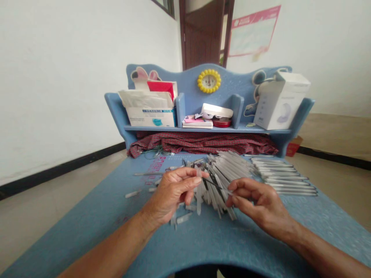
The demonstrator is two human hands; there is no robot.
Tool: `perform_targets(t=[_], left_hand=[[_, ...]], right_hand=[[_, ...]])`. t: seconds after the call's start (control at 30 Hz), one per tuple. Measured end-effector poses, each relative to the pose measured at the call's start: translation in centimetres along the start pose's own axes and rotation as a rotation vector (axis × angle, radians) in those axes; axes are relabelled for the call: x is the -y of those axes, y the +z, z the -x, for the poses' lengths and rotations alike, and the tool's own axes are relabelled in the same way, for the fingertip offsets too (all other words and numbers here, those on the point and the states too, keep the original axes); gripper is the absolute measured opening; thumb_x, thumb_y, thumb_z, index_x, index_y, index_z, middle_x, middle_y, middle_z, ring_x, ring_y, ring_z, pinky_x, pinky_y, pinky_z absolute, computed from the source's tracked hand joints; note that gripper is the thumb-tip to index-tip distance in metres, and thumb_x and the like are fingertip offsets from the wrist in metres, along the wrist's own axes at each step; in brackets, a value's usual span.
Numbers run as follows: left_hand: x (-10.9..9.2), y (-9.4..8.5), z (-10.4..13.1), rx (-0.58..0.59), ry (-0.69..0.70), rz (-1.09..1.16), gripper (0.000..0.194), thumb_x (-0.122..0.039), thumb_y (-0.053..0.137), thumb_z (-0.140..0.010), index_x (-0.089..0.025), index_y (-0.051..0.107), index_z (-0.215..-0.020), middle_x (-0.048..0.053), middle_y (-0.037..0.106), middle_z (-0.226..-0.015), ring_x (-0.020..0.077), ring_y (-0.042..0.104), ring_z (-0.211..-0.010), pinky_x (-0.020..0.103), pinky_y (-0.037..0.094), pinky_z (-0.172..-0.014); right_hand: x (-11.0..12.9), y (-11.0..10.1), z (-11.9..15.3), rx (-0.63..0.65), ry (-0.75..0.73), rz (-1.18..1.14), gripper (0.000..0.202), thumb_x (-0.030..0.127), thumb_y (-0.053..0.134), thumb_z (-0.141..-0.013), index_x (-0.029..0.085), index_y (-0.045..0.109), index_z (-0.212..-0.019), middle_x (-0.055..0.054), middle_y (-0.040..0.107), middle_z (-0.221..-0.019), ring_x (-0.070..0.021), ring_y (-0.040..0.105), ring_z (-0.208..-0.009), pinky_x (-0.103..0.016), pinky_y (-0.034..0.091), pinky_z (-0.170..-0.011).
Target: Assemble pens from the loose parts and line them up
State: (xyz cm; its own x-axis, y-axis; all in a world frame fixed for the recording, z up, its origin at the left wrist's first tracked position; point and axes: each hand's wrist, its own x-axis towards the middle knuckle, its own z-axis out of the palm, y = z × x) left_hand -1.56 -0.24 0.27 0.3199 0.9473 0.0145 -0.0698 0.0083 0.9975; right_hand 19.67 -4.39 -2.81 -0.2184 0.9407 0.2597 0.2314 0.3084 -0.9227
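Note:
My left hand (180,184) is closed in a pinch, with a translucent pen cap (199,199) upright at its thumb and fingertips. Across from it, my right hand (259,200) pinches the clear end of a thin pen (214,184), whose dark part slants up toward my left fingertips. I cannot tell whether the pen and the cap touch. Behind and below both hands lies a loose heap of translucent pens (230,166). Several short caps (184,218) are scattered on the table beneath my left hand.
A row of pens (286,178) lies at the right of the blue table (232,247). Along the back runs a shelf (199,130) with a mask box (152,117), a white box (284,102) and a yellow clock (209,81). Checked cloth (203,143) is bunched underneath.

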Motion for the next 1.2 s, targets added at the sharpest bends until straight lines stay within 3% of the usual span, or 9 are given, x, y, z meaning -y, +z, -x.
perform_targets(t=[0.17, 0.27, 0.37, 0.47, 0.6, 0.7, 0.83, 1.03, 1.2], left_hand=[[0.1, 0.0, -0.1, 0.028, 0.004, 0.045, 0.024, -0.028, 0.067, -0.071, -0.012, 0.069, -0.089, -0.007, 0.046, -0.041, 0.0028, 0.035, -0.031, 0.015, 0.02, -0.034], [0.2, 0.1, -0.1, 0.043, -0.013, 0.072, 0.021, -0.027, 0.068, -0.071, -0.011, 0.067, -0.085, -0.001, 0.059, -0.054, 0.0013, 0.037, -0.032, 0.014, 0.019, -0.033], [0.4, 0.2, 0.0, 0.065, -0.043, 0.101, 0.019, -0.027, 0.068, -0.071, -0.011, 0.064, -0.081, 0.005, 0.069, -0.076, 0.0, 0.04, -0.032, 0.014, 0.019, -0.033], [0.5, 0.2, 0.1, 0.127, -0.088, 0.084, 0.019, -0.028, 0.066, -0.073, -0.012, 0.062, -0.081, 0.008, 0.071, -0.085, 0.0007, 0.043, -0.032, 0.014, 0.021, -0.033], [0.5, -0.1, 0.3, 0.122, -0.023, -0.066, 0.02, -0.027, 0.067, -0.071, -0.011, 0.062, -0.081, 0.008, 0.071, -0.077, 0.0016, 0.042, -0.03, 0.016, 0.024, -0.033], [0.4, -0.2, 0.4, 0.051, 0.067, -0.247, 0.021, -0.028, 0.068, -0.07, -0.01, 0.064, -0.08, 0.0, 0.062, -0.055, 0.0024, 0.039, -0.03, 0.016, 0.025, -0.034], [0.3, -0.3, 0.4, 0.03, 0.16, -0.434, 0.017, -0.026, 0.064, -0.073, -0.011, 0.066, -0.082, -0.006, 0.051, -0.046, 0.0036, 0.038, -0.033, 0.017, 0.028, -0.035], [0.6, -0.4, 0.3, 0.005, 0.388, -0.737, 0.013, -0.021, 0.061, -0.075, -0.012, 0.069, -0.077, 0.0, 0.063, -0.066, 0.0082, 0.053, -0.055, 0.019, 0.04, -0.051], [1.0, -0.4, 0.3, 0.055, 0.437, -0.827, 0.013, -0.02, 0.06, -0.077, -0.013, 0.07, -0.081, 0.001, 0.065, -0.071, 0.0088, 0.055, -0.059, 0.018, 0.04, -0.053]], right_hand=[[0.0, 0.3, 0.0, 0.014, -0.031, -0.296, 0.018, 0.022, 0.068, -0.076, 0.019, 0.057, -0.09, -0.005, 0.073, -0.084, -0.0132, 0.068, -0.074, -0.022, 0.053, -0.067], [0.0, 0.6, 0.0, -0.006, -0.064, -0.397, 0.011, 0.023, 0.068, -0.078, 0.019, 0.06, -0.085, -0.004, 0.074, -0.081, -0.0133, 0.069, -0.072, -0.022, 0.055, -0.067], [0.2, 0.4, -0.1, -0.08, -0.097, -0.407, 0.009, 0.023, 0.069, -0.078, 0.019, 0.063, -0.083, -0.005, 0.074, -0.079, -0.0151, 0.07, -0.068, -0.023, 0.056, -0.062], [0.4, -0.8, -0.3, -0.218, -0.135, -0.362, 0.007, 0.023, 0.068, -0.079, 0.019, 0.064, -0.084, -0.006, 0.074, -0.079, -0.0162, 0.07, -0.064, -0.025, 0.057, -0.059], [0.6, -3.1, -0.8, -0.381, -0.192, -0.345, 0.006, 0.024, 0.066, -0.081, 0.018, 0.064, -0.081, -0.004, 0.072, -0.072, -0.0152, 0.068, -0.058, -0.025, 0.056, -0.055], [0.9, -4.2, -1.0, -0.444, -0.222, -0.384, 0.007, 0.023, 0.065, -0.081, 0.017, 0.064, -0.078, -0.004, 0.072, -0.071, -0.0147, 0.067, -0.054, -0.024, 0.054, -0.052], [1.1, -4.5, -1.0, -0.421, -0.221, -0.423, 0.007, 0.022, 0.064, -0.082, 0.016, 0.064, -0.079, -0.005, 0.072, -0.071, -0.0152, 0.067, -0.053, -0.024, 0.053, -0.051], [1.0, -4.1, -0.9, -0.339, -0.235, -0.42, 0.006, 0.021, 0.064, -0.082, 0.016, 0.064, -0.079, -0.005, 0.071, -0.07, -0.015, 0.067, -0.054, -0.024, 0.054, -0.051], [0.8, -3.8, -0.7, -0.316, -0.211, -0.392, 0.005, 0.02, 0.064, -0.082, 0.016, 0.064, -0.079, -0.004, 0.071, -0.069, -0.0148, 0.067, -0.054, -0.025, 0.054, -0.052]])
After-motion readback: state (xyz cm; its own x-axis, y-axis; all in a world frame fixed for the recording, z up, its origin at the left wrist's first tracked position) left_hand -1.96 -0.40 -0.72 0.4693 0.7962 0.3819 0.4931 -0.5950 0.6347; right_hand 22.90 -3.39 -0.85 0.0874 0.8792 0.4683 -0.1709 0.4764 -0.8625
